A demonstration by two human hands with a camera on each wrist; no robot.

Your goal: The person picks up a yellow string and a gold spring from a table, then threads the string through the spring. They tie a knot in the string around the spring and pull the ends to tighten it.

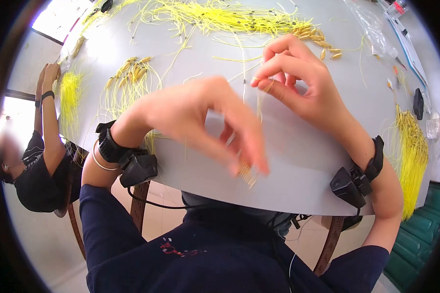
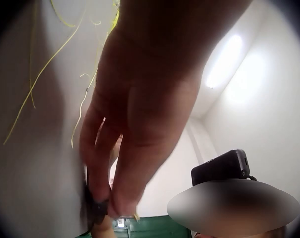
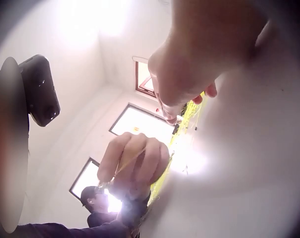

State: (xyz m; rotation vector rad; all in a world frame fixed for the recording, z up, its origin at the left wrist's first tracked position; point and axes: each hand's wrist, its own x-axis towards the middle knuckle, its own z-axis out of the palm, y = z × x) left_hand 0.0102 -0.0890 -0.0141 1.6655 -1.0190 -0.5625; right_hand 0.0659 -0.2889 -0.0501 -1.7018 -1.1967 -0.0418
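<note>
My left hand [image 1: 205, 115], blurred, pinches a small gold coil-like piece [image 1: 246, 174] between thumb and fingertips, low over the table's near edge. Up and to the right, my right hand [image 1: 300, 73] pinches a thin yellow cord [image 1: 260, 105] between thumb and forefinger; part of it hangs below the fingertips. In the right wrist view a thin strand [image 3: 130, 162] crosses in front of the left hand [image 3: 140, 153]. The left wrist view shows the back of the left hand [image 2: 140, 109], its fingers mostly hiding the gold piece.
A big bundle of yellow cords [image 1: 225, 18] with gold pieces [image 1: 310, 34] lies along the far side. More gold-ended cords lie at the left [image 1: 132, 71] and right [image 1: 411, 141]. A plastic bag [image 1: 374, 31] rests at the far right. Another person [image 1: 39, 161] sits at the left.
</note>
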